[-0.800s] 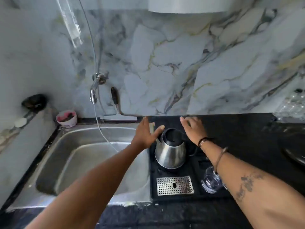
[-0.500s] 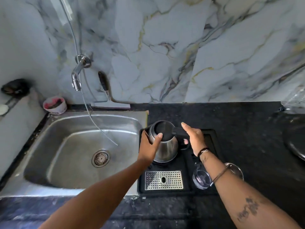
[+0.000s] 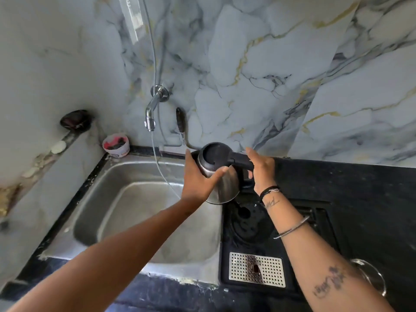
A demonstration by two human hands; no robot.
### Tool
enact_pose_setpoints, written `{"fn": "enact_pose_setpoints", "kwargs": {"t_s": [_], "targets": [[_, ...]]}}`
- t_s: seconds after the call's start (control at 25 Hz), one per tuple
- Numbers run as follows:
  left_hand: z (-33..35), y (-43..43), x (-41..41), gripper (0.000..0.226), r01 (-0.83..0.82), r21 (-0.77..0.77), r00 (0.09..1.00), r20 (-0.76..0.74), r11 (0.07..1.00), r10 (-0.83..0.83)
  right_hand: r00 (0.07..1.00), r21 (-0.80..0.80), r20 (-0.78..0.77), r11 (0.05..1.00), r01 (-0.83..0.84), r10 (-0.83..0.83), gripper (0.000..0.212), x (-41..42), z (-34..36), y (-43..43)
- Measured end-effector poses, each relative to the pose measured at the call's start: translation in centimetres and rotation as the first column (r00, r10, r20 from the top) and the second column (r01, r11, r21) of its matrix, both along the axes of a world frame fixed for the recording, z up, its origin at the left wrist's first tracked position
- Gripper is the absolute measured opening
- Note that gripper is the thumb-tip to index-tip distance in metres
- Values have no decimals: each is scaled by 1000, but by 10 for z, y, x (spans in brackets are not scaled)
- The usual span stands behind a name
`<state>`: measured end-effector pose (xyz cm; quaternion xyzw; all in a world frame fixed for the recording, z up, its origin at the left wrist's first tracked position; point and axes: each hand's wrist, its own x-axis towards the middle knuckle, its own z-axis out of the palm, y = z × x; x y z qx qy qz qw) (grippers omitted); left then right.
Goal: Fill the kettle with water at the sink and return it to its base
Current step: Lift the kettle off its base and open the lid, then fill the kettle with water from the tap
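Now the kettle (image 3: 219, 176) is off its base (image 3: 246, 219) and in the air, where half a second ago it sat on it with both hands just closing in. The right hand (image 3: 261, 170) is wrapped around the black handle, and the left hand (image 3: 198, 179) cups the steel body just under the lid, thumb across the front. Below the grip and slightly toward the person, the round black base lies bare on its dark tray (image 3: 319, 221). To the left of the grip and lower down is the sink (image 3: 126, 208), its bowl dry as far as I can see; the tap (image 3: 153, 113) hangs up and to the left of the held kettle, well apart from it, with a thin hose trailing down from it into the bowl.

So the lift is done and the carry to the tap comes next (the lid looks shut, so I judge it will need opening before any water goes in). Filling and the return to the base are both not yet done.
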<state>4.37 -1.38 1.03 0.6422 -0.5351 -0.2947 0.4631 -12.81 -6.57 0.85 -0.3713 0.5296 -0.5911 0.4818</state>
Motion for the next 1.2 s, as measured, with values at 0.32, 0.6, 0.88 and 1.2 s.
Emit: {"fn": "enact_pose_setpoints", "kwargs": {"t_s": [0.32, 0.6, 0.88, 1.2], "targets": [[10, -17, 84, 69, -111, -171, 926, 340, 979, 164, 998, 31, 51, 999, 26, -28, 37, 138, 1, -22], [6, -21, 120, 69, 159, -248, 548, 828, 956, 123, 983, 146, 173, 989, 32, -57, 29, 190, -30, -22], [0, -44, 140, 70, 407, -125, -76, 982, 905, 170, 963, 202, 251, 978, 43, -94, 22, 201, -51, -35], [-7, -65, 165, 45, 313, -574, 756, 633, 756, 168, 958, 267, 267, 963, 33, -107, 26, 199, -73, -65]]}}
